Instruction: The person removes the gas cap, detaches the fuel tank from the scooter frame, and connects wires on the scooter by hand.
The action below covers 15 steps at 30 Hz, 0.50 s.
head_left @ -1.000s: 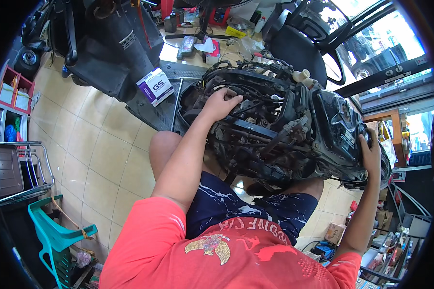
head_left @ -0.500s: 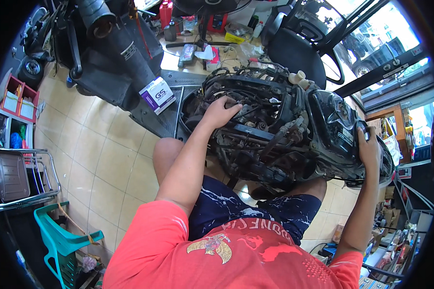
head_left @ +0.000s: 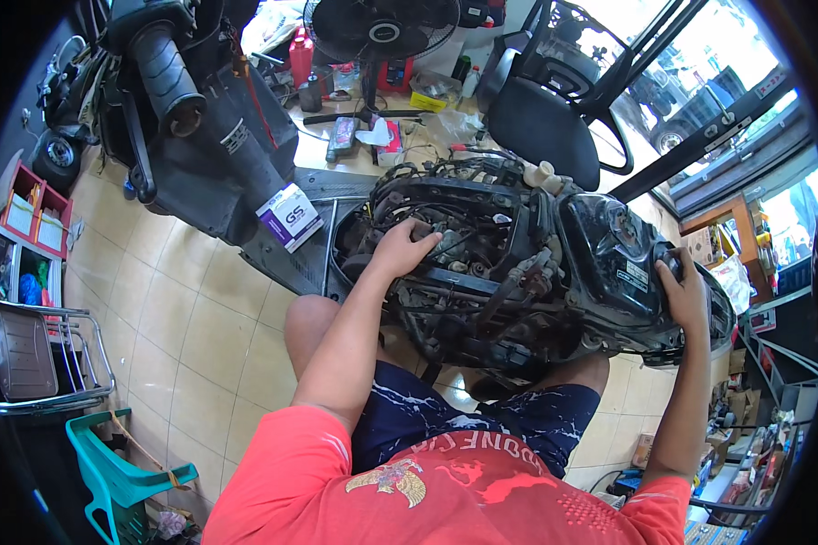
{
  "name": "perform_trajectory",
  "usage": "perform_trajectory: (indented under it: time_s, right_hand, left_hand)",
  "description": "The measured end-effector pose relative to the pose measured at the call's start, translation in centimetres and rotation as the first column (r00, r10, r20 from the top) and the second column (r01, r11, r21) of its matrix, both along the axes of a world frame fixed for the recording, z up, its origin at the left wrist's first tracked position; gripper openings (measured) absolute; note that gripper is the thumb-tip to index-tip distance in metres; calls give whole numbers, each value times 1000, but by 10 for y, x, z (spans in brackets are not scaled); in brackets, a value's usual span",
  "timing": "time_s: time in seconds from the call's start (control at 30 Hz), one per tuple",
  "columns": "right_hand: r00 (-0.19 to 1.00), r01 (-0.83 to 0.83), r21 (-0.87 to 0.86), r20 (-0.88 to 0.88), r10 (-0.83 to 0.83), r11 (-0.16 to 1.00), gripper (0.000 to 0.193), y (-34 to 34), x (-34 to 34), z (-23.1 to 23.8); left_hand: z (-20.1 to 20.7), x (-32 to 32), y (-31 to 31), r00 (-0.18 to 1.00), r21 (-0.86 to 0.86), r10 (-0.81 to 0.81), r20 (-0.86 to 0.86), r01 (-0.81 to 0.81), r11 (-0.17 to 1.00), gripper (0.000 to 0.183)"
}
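Observation:
A scooter stripped of its body panels stands in front of me, its frame, cables and dirty engine parts exposed. My left hand reaches over the near frame rail into the engine bay. Its thumb is apart from the bent fingers, and the fingertips lie close to cables and engine parts. At the right, my right hand is closed around a small dark part at the tail, beside the glossy black fuel tank. That part is mostly covered by the fingers.
A white and purple box rests on the scooter's footboard, near the handlebar grip. Behind stand a black fan and an office chair. A green plastic chair is at lower left, with cluttered shelves at right.
The view has tilted up, showing more of the fan. My left hand has drawn slightly nearer to me within the engine bay. My right thumb has shifted left against the dark tail part.

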State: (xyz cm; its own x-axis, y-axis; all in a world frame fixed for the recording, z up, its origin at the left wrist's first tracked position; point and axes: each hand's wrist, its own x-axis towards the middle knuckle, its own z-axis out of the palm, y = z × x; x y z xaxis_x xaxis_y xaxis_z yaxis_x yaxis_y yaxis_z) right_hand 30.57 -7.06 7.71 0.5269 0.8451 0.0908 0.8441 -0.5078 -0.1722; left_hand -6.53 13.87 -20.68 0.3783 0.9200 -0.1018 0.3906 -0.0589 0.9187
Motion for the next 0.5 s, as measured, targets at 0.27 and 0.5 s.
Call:
perform_trajectory:
  time_s: [0.27,0.5]
  right_hand:
    - [982,89,49,165,-96,995,53,3,-3,-10]
    - [975,148,182,135,-174,972,61,-4,-5,-19]
  left_hand:
    - [15,6,-11,977,30,-22,-211,29,999,55]
    - [0,12,-5,958,18,-74,-278,82,996,52]
